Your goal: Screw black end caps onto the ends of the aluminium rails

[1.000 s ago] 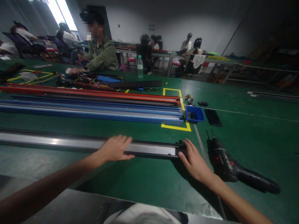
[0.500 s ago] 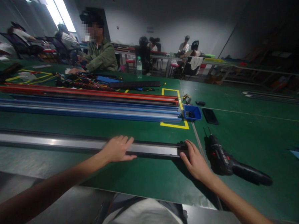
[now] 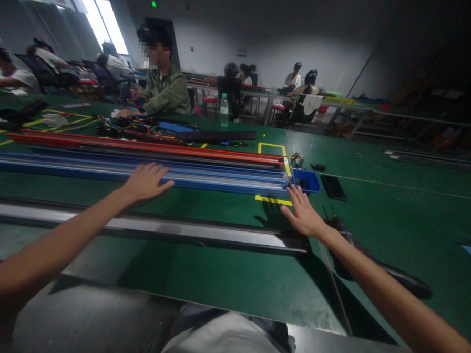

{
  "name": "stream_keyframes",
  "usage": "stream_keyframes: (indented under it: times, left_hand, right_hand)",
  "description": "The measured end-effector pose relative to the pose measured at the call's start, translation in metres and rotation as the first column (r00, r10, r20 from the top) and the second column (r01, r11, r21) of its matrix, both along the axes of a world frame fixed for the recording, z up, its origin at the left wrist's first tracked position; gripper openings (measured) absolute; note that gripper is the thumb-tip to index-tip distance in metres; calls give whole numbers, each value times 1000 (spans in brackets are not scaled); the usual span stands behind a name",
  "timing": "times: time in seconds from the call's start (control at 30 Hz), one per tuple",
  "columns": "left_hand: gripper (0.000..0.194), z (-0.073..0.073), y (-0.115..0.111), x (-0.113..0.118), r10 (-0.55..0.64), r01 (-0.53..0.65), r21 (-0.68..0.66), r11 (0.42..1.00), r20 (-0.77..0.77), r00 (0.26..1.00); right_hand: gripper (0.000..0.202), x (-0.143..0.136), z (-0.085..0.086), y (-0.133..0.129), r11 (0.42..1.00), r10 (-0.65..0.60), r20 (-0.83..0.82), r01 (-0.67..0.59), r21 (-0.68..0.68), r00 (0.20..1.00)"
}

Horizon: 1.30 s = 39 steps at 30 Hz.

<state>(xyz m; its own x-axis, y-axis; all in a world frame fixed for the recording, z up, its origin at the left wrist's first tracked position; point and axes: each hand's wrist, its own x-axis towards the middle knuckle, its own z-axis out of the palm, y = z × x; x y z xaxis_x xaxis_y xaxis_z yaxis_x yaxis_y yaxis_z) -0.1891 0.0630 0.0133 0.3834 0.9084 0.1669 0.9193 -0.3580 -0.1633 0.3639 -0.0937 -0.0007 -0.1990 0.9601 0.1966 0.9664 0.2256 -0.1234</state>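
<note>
My left hand (image 3: 145,182) is open, its fingers stretched over the near edge of the blue metal profiles (image 3: 219,181); whether it touches them I cannot tell. My right hand (image 3: 303,211) hovers open above the table, fingers spread, close to the right end of those profiles and the blue bin (image 3: 314,182). A long black profile with a silver strip (image 3: 232,233) lies nearer to me, below both hands, with neither hand on it. Red-orange profiles (image 3: 150,147) lie just beyond the blue ones.
A power drill (image 3: 392,274) lies on the green table (image 3: 230,281), partly hidden by my right forearm. A black phone-like slab (image 3: 335,187) is behind it. Wire bundles (image 3: 139,128) and a plastic bottle (image 3: 223,111) stand farther back. A co-worker (image 3: 171,91) sits across the table.
Both hands have let go of the black-and-silver profile and moved away from me. The left has gone forward and left to the blue profiles, the right forward towards their end.
</note>
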Motion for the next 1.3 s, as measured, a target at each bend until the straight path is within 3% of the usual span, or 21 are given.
stream_keyframes:
  times: [0.07, 0.17, 0.33, 0.7, 1.3]
  left_hand:
    - [86, -2, 15, -23, 45, -46, -43, 998, -7, 999]
    - [85, -11, 18, -46, 77, -77, -124, 989, -8, 997]
    - [87, -23, 16, -61, 65, -57, -183, 981, 35, 997]
    - [94, -29, 18, -67, 103, -89, -206, 975, 62, 993]
    - [86, -24, -12, -65, 141, -124, -225, 966, 59, 988]
  right_hand:
    - [90, -6, -1, 32, 1000, 23, 23, -23, -8, 999]
    - [92, -14, -9, 64, 996, 87, 50, -86, -19, 995]
    - [94, -18, -26, 84, 987, 145, 62, -141, -71, 987]
    - [88, -15, -25, 78, 981, 172, 87, -163, -101, 981]
    - [89, -11, -28, 64, 978, 188, 74, -180, -105, 979]
